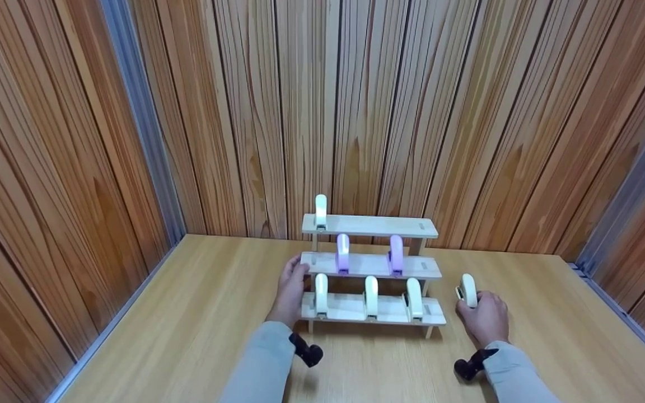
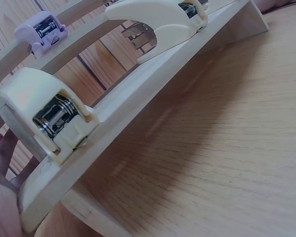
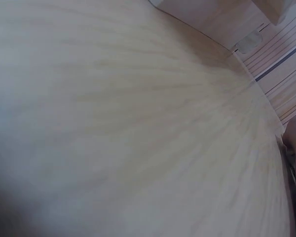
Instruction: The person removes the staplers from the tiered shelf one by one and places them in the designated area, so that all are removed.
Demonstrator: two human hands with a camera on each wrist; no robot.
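Observation:
A three-tier wooden display rack [image 1: 378, 225] stands on the table with small staplers on its steps. My left hand [image 1: 289, 294] grips the rack's left end by the middle step, and its fingers [image 2: 4, 150] show behind the end in the left wrist view. To the right of the rack, my right hand [image 1: 487, 319] holds a white stapler [image 1: 468, 290] tilted up. One white stapler [image 1: 321, 211] is at the left of the top step. A purple stapler [image 1: 343, 254] and a second one [image 1: 395, 256] occupy the middle step. Three white staplers line the bottom step, including the central one [image 1: 371, 296].
The rack is on a light wooden table [image 1: 227, 268], before a wood-plank back wall [image 1: 356, 112]. Plank side walls close in the left and right, with metal strips [image 1: 149, 112] at the corners. Black wrist cameras [image 1: 307, 351] hang from both sleeves.

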